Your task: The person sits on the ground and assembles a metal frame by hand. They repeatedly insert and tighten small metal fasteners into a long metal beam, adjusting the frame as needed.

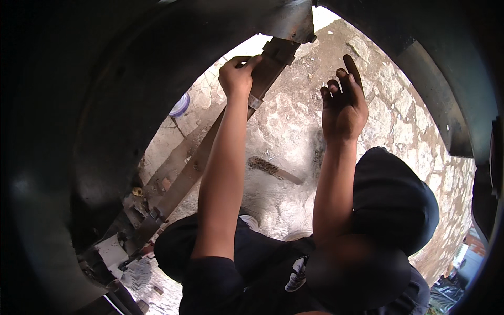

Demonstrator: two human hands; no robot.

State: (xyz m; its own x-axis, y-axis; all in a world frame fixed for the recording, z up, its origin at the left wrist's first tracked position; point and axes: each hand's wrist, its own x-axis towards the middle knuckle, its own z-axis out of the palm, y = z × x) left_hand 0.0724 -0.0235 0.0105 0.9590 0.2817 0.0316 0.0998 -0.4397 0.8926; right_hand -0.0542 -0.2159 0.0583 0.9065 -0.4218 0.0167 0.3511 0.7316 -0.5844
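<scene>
My left hand (236, 77) is raised to the upper end of a long, dark flat metal bar (270, 65). Its fingers are curled, with the thumb and a finger at the bar's left edge. The bar slants from upper right down to lower left, partly behind my left forearm, and a pale band wraps it below the hand. To the right, my right hand (344, 113) is up in the air, palm showing and fingers spread, touching nothing. Its fingers are blackened. Between my forearms, a wire brush (275, 169) with a worn handle lies on the ground below.
Dark curved metal panels (126, 105) surround the opening on the left, top and right. A metal bracket (294, 23) hangs down at the top. Behind the bar sits a round purple-rimmed container (180, 105). The ground is stone paving (391, 84); metal parts (152, 218) crowd the lower left.
</scene>
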